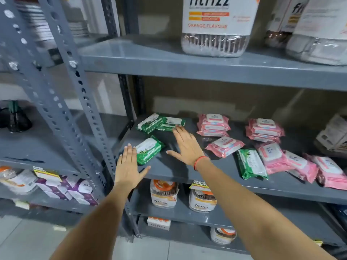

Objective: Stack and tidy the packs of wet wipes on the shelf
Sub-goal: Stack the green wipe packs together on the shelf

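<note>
On the grey middle shelf (169,171) lie green and pink packs of wet wipes. Two green packs (159,122) overlap at the back left, and one green pack (149,150) lies nearer the front. My left hand (127,167) is flat and open at the shelf's front left, its fingertips beside that front pack. My right hand (185,145) hovers open over the bare shelf, fingertips touching the back green packs. Two small pink stacks (213,124) (263,130) stand at the back. A loose pink pack (224,146), another green pack (251,164) and several scattered pink packs (300,166) lie to the right.
Big "fitfizz" jars (216,27) stand on the shelf above. Smaller jars (163,194) and a box sit on the shelves below. A perforated grey upright (82,102) borders the left side, with another rack holding purple boxes (71,190) beyond it. White packets (334,136) lie far right.
</note>
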`<state>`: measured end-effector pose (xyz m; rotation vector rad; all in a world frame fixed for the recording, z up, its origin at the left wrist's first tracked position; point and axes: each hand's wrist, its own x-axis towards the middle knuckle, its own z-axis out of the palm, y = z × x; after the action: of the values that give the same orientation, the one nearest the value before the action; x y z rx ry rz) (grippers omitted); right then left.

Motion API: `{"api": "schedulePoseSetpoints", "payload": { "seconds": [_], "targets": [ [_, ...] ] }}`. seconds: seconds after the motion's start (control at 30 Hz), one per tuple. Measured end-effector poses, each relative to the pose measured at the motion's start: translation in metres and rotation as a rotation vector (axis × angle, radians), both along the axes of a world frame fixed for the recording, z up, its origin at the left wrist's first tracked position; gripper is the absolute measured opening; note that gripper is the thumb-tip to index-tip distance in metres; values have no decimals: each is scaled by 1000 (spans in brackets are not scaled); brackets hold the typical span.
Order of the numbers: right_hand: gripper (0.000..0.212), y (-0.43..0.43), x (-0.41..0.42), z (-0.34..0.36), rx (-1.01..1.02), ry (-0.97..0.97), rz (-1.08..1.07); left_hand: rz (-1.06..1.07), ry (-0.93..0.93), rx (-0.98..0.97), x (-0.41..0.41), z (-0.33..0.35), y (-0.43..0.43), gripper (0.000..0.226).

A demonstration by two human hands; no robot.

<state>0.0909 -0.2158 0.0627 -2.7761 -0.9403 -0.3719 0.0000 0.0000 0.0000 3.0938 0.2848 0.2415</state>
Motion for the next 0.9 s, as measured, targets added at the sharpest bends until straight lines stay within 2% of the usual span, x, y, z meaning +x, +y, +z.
{"api": "schedulePoseSetpoints", "payload": {
  "seconds": [0.2, 0.37, 0.6, 0.77, 0.9],
  "targets": [
    [111, 63, 33, -5, -230, 245, 188, 99, -58, -227, -10, -24, -7, 105],
    [120, 104, 52, -2, -450, 333, 310, 145, -59, -208, -10, -34, -6, 106],
    [108, 140, 55, 6, -764, 379, 406, 158, -13, -141, -8, -42, -7, 107],
    [102, 142, 50, 12, -786, 265, 407, 133, -59, -220, -9, -41, -7, 103],
    [97, 123, 54, 17, -785, 303, 387, 102, -54, -220, -12, -39, -7, 100]
  ]
}}
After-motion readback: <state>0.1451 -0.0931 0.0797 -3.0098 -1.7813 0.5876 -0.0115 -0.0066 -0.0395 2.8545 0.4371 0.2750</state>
